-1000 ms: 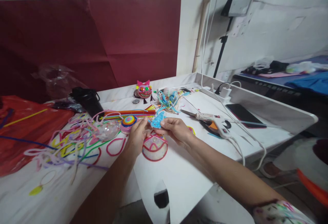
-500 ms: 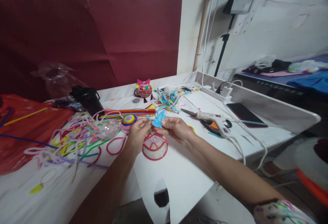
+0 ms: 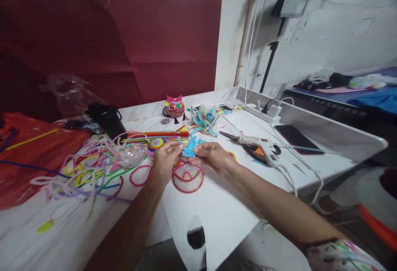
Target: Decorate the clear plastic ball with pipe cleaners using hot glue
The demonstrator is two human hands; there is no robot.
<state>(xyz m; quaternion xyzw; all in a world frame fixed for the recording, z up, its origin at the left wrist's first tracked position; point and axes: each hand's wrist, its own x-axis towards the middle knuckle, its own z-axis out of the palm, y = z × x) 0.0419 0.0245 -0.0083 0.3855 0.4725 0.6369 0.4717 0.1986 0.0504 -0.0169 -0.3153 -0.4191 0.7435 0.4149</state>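
Between my hands is a small blue triangular piece (image 3: 189,147) that looks made of bent pipe cleaner. My right hand (image 3: 214,155) pinches its right edge between thumb and fingers. At its left side my left hand (image 3: 166,158) is closed, with a blue pipe cleaner end (image 3: 179,140) poking up from its fingertips. Just below the hands a clear rounded form edged in red pipe cleaner (image 3: 187,184) lies on a white sheet (image 3: 214,217); its upper part is partly hidden. A disc of rainbow coils (image 3: 156,143) sits beside my left hand.
Tangled pipe cleaners (image 3: 83,176) and a clear ball (image 3: 132,156) lie left. Behind stand a pink-eared animal head (image 3: 175,107) and a blue tangle (image 3: 204,118). To the right are a glue gun (image 3: 263,149), scissors (image 3: 229,135), a phone (image 3: 297,139) and white cords.
The blue piece has turned slightly in my fingers, and the blue end at my left fingertips now stands up more clearly. Both hands stay in nearly the same place.
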